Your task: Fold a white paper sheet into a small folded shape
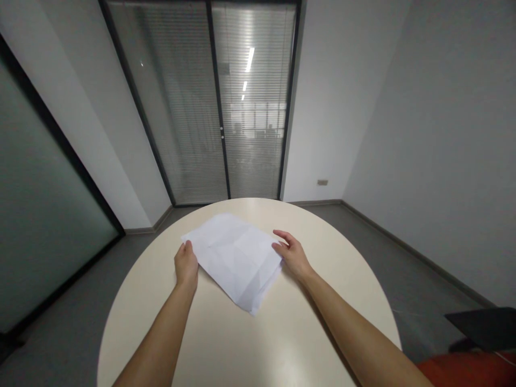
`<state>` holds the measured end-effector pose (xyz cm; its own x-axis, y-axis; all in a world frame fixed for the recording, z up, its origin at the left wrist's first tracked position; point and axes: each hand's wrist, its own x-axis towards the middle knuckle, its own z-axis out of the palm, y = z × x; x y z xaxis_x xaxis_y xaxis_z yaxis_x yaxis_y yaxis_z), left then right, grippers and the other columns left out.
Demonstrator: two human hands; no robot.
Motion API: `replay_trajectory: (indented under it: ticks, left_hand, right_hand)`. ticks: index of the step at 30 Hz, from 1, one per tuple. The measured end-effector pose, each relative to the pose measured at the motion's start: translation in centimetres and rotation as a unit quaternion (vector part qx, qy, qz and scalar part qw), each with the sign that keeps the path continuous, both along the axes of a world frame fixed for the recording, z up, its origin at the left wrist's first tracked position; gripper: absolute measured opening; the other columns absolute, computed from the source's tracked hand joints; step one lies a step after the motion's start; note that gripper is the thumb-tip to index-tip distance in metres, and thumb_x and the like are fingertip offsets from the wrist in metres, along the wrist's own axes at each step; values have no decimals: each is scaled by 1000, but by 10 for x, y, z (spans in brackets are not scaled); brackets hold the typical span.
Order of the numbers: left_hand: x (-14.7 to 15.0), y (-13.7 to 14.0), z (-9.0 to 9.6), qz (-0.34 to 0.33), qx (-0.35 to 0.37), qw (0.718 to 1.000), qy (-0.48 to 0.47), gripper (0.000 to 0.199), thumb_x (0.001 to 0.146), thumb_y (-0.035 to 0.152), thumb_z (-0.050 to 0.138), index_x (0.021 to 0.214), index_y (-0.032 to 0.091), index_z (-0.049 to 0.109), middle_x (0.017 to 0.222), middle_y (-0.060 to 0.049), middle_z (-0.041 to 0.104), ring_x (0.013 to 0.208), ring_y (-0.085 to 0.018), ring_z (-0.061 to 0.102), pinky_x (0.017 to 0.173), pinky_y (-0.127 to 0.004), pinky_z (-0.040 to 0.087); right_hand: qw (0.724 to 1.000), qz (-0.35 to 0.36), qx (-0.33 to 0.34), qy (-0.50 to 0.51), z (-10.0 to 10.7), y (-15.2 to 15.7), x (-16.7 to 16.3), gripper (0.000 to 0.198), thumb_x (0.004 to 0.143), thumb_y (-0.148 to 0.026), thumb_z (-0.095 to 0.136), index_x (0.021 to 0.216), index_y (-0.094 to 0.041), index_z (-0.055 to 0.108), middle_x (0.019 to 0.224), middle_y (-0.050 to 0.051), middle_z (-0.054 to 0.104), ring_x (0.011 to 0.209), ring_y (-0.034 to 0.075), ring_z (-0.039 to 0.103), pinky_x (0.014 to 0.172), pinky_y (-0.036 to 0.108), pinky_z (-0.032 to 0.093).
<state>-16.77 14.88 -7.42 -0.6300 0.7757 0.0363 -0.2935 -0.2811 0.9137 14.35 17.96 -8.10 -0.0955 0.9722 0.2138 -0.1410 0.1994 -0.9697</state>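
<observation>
Creased white sheets of paper, at least two layers, lie turned like a diamond over the round table. My left hand is closed on the left corner, thumb on top and fingers hidden beneath. At the right corner is my right hand, its thumb and fingers apart around the paper's edge. The fingertips touch or nearly touch that corner; I cannot tell whether they press on it. The near corner shows a second layer offset to the right.
The cream round table spans the lower middle. Beyond its far edge stands a glass partition with blinds. A black and red chair is at the lower right. White walls and a socket lie behind.
</observation>
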Motion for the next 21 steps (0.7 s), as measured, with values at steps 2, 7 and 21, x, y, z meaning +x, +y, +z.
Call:
replay_trajectory:
  ticks: [2, 7, 21]
  left_hand:
    - [6, -2, 5, 36, -21, 999, 29, 42, 85, 25, 74, 123, 15, 59, 141, -19, 57, 144, -28, 43, 119, -42, 33]
    - [53, -32, 31, 22, 79, 973, 217, 69, 68, 13, 84, 131, 24, 59, 166, -9, 25, 157, -27, 7, 127, -44, 7]
    - [120, -74, 4, -311, 12, 858, 408, 35, 66, 12, 75, 97, 28, 77, 111, -14, 73, 117, -39, 61, 112, -50, 32]
  right_hand:
    - [999, -33, 31, -25, -5, 6, -1, 45, 74, -38, 77, 115, -23, 67, 125, 11, 69, 96, 23, 69, 86, 39, 54]
    - [983, -111, 97, -106, -14, 14, 4, 28, 78, -40, 70, 99, -21, 71, 124, 11, 68, 106, 26, 65, 100, 46, 48]
    - [936, 111, 157, -294, 10, -18, 37, 49, 77, -47, 80, 122, -28, 73, 130, 10, 67, 118, 31, 62, 104, 47, 47]
